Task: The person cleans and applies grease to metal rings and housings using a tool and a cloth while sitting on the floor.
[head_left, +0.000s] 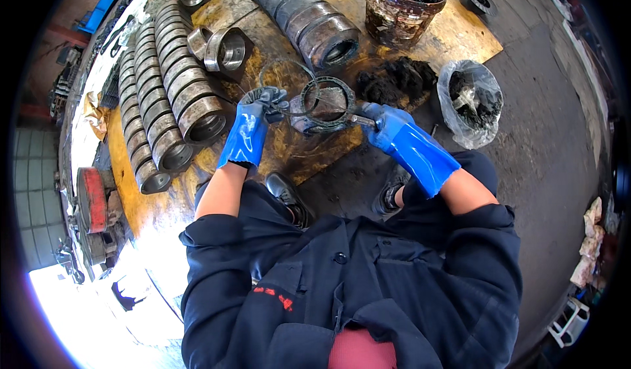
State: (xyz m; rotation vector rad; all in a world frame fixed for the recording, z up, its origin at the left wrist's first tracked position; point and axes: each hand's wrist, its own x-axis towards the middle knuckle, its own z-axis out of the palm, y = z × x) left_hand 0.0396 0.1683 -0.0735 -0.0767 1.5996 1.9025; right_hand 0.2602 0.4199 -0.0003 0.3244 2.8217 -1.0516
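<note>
Both my hands wear blue rubber gloves. My left hand (257,114) is closed on a thin wire ring (284,66) and steadies the left side of a dirty metal ring part (327,102) standing on a greasy wooden board (453,33). My right hand (381,118) grips a small metal tool (360,120) pressed against the ring part's right edge.
Rows of grey metal sleeves (164,99) lie at the left, another row (302,14) at the top. A bucket of rings (402,0) stands at the back. A pile of black grease (394,79) and a plastic bag (470,102) lie at the right. My shoes (287,195) rest below.
</note>
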